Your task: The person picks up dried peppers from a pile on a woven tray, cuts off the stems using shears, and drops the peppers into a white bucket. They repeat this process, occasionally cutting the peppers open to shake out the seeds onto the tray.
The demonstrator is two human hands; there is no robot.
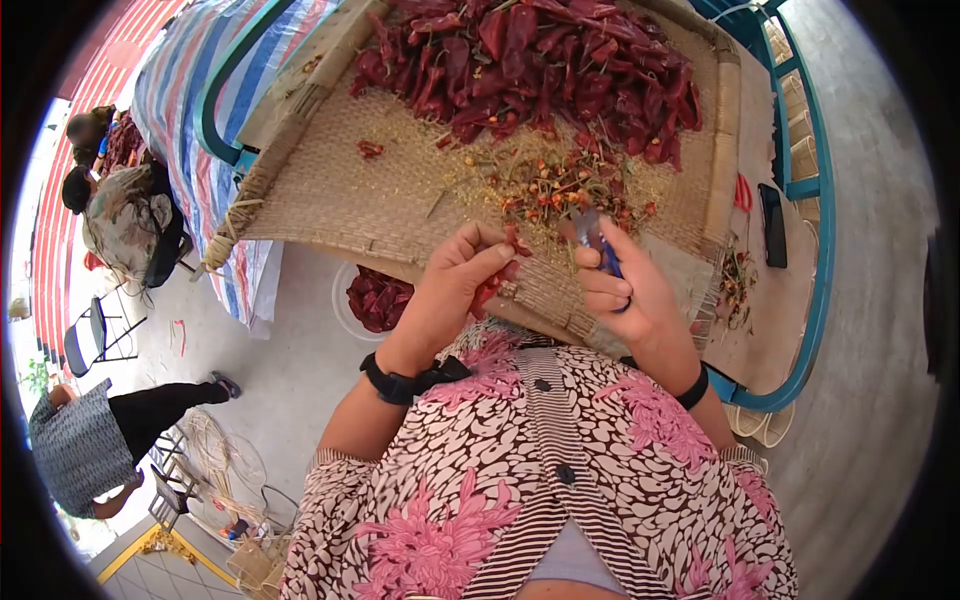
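The place is looking like a rough produce workshop: red peppers (pixel 530 75) are lying heaped on a woven tray (pixel 335 175) between teal rails (pixel 824 255). A tub (pixel 338 308) holding more is standing on the grey floor (pixel 290 375), a striped sheet (pixel 190 85) is hanging alongside, rope (pixel 207 445) is sprawling in coils, and a person (pixel 78 445) is standing near a chair (pixel 84 338).

The left hand (pixel 452 282) pinched a dried chili (pixel 487 290); the right hand (pixel 643 292) gripped blue-handled scissors (pixel 609 262); a chili heap (pixel 530 75) lay at twelve o'clock.
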